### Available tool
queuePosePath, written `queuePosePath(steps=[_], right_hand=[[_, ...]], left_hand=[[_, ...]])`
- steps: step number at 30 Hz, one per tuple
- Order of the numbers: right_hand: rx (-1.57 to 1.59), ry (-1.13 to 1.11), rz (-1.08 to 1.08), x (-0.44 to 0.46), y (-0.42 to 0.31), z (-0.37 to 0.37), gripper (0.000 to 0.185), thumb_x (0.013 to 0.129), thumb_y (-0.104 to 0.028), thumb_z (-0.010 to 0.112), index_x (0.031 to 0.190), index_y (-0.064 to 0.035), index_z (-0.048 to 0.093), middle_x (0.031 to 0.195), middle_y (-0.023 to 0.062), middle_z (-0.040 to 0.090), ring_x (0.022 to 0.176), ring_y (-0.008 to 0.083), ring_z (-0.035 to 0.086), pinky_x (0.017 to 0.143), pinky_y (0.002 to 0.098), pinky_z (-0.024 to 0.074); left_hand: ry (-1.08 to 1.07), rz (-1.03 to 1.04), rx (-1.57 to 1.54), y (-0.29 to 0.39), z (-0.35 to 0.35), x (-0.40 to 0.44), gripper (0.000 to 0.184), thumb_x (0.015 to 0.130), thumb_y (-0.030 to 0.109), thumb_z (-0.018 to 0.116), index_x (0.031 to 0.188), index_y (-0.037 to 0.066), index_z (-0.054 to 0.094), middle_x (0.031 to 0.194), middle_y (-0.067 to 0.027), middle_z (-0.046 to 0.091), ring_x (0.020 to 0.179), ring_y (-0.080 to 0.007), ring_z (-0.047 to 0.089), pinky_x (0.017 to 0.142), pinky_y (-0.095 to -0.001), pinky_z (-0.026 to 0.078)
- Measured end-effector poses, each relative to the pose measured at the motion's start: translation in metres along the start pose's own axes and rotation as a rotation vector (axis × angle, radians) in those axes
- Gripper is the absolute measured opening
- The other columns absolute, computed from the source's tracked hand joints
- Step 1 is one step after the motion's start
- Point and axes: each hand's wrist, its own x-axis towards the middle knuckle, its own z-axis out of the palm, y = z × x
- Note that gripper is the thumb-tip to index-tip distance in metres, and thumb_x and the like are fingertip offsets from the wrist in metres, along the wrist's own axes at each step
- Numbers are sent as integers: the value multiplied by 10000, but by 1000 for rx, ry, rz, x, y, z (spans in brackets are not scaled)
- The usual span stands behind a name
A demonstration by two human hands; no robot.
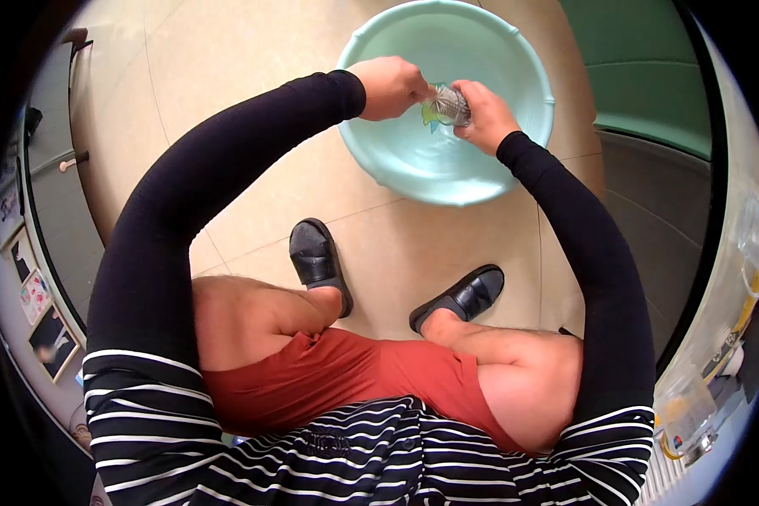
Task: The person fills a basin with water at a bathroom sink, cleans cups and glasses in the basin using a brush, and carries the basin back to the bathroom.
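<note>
My left hand is closed in a pinch at the left end of a small, shiny grey, finely ribbed object that looks like a clear glass. What its fingertips hold is too small to make out. My right hand wraps around the other end of this glass-like object. A bit of yellow-green and blue shows beside the glass, close to the left fingertips; whether it is part of the glass I cannot tell. Both hands are above a large pale turquoise basin on the floor.
Beige tiles cover the floor. My feet wear black slippers in front of the basin. A dark glossy panel stands to the right, with a clear plastic container at lower right. Framed pictures appear at left.
</note>
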Motion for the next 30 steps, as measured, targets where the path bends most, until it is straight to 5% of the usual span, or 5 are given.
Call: queuePosePath(steps=[4,11,18,22,30], right_hand=[[45,58,-20,6,3,-2,629,667,-40,749,1244,-70,500,1204,162,543,1054,361,589,898,411,508],[97,53,4,7,-2,-6,590,719,-76,756,1248,-90,494,1143,163,566,1035,374,599,893,441,512],[-218,-90,30,7,25,-11,672,770,-127,761,1334,-56,403,1223,220,500,1138,397,537,965,439,467],[-326,-86,59,1,31,-6,637,793,-161,756,1299,-7,401,1195,247,502,1128,421,543,947,462,477],[-270,-160,109,13,25,-4,557,773,-111,716,1244,-52,425,1150,262,543,1075,440,571,922,480,490]], left_hand=[[177,-156,79,10,27,-13,315,915,80,528,1175,123,700,792,-219,663,710,-379,650,674,-450,532],[82,-72,121,10,4,-10,369,881,57,504,1200,125,676,841,-171,694,777,-347,680,721,-454,551],[29,-88,335,-1,-20,-18,309,883,57,495,1123,95,687,847,-156,702,828,-340,691,730,-443,570],[59,-320,527,-11,-19,-19,319,908,36,497,1195,94,625,817,-153,692,774,-331,702,623,-429,593],[130,-264,160,-11,8,-8,224,930,105,522,1025,55,718,801,-198,684,757,-357,678,703,-440,555]])
